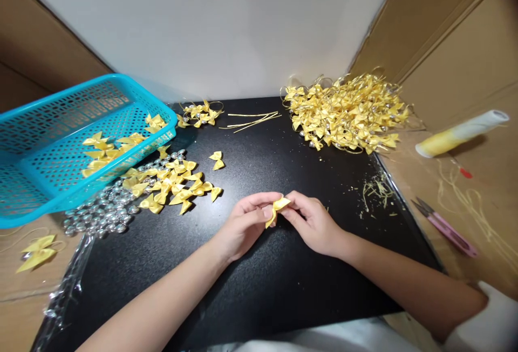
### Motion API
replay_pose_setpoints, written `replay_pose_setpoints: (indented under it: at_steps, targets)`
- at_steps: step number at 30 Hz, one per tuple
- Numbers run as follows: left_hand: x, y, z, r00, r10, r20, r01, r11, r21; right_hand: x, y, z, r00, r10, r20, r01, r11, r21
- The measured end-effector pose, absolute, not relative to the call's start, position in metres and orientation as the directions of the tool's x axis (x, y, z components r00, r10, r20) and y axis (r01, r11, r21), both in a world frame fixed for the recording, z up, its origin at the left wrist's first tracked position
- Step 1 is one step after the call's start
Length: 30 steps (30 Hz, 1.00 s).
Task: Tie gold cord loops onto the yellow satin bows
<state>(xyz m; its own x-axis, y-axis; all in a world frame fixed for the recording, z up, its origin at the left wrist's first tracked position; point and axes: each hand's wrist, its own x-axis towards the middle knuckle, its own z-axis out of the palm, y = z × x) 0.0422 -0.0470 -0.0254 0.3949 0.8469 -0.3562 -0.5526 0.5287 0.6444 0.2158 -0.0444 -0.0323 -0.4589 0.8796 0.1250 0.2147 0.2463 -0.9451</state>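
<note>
A yellow ribbon bow (275,210) is held between both hands above the black table (226,287). My left hand (249,225) pinches it between thumb and fingers. From the other side, the closed fingertips of my right hand (311,222) grip its right part. Whether a cord or bead is also in the fingers is hidden. A single bow (217,160) lies further back, with a heap of loose bows (174,182) to the left. Silvery beads (103,209) are spread beside that heap.
A turquoise basket (76,193) with several bows stands at left. Gold cords (253,121) lie at the back, near a small cluster of corded bows (200,113). A large corded pile (348,112), thread snips (447,228), a yellow-white spool (461,133) and thread scraps (378,193) are at right.
</note>
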Motion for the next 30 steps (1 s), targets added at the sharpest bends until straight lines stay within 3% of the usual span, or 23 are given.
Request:
replay_pose_setpoints:
  at_steps: [30]
  targets:
    - [0.0450,-0.0509,-0.0294,0.366,0.823,-0.435,-0.560,0.568,0.603,0.2153,-0.0454,-0.0318,-0.450,0.879,0.156,0.174,0.257,-0.951]
